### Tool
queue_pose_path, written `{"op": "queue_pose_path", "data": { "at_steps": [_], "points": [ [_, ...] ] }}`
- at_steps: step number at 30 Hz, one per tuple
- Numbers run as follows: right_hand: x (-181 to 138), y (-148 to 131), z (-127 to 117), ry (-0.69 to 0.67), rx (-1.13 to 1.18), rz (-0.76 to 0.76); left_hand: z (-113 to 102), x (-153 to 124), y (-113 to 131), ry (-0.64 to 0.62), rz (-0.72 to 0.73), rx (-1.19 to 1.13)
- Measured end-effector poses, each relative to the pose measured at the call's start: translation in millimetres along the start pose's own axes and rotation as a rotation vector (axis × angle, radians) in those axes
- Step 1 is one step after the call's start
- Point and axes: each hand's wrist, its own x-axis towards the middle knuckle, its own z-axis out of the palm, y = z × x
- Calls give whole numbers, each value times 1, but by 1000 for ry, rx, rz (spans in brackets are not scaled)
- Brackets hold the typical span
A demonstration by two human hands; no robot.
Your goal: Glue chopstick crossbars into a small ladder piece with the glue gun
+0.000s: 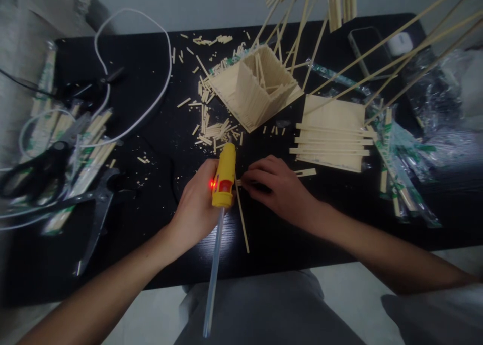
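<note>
My left hand [198, 199] is wrapped round a yellow hot glue gun [226, 176] with a red light glowing on its side. A clear glue stick [214, 279] juts out of the gun's back end toward me. Just to the right, my right hand [277, 189] pinches a thin light piece, seemingly a wooden stick, near the gun; the fingers partly hide it. A slim wooden stick [243, 219] runs down between the hands. Beyond them stands a box-like structure of stacked sticks [260, 86] on a wooden board.
A wooden board [334, 108] with several sticks across it lies at right. Cut stick pieces [215, 131] are scattered mid-table. Scissors [41, 169], pliers [98, 199] and a white cable [166, 78] lie left. Wrapped chopsticks [400, 169] and a phone [372, 51] are at right.
</note>
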Motion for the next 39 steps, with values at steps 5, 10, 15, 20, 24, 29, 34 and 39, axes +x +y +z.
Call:
{"op": "queue_pose_path", "data": {
  "at_steps": [5, 10, 15, 20, 24, 29, 34, 39],
  "points": [
    [0, 0, 2, 11, 1, -6, 0, -1, 1, 2, 1, 5],
    [-1, 1, 2, 14, 5, -5, 0, 0, 2, 7, 3, 12],
    [-1, 1, 0, -9, 16, 13, 0, 1, 3, 10, 2, 0],
    [0, 0, 0, -43, 15, 47, 0, 1, 3, 9, 4, 1],
    [-1, 0, 0, -41, 14, 44, 0, 0, 3, 8, 12, -2],
    [-1, 1, -1, -33, 13, 27, 0, 0, 4, 2, -6, -6],
    [-1, 1, 0, -16, 14, 20, 0, 0, 3, 6, -3, -2],
    [-1, 1, 0, -39, 16, 46, 0, 0, 2, 5, 5, 2]
  ]
}}
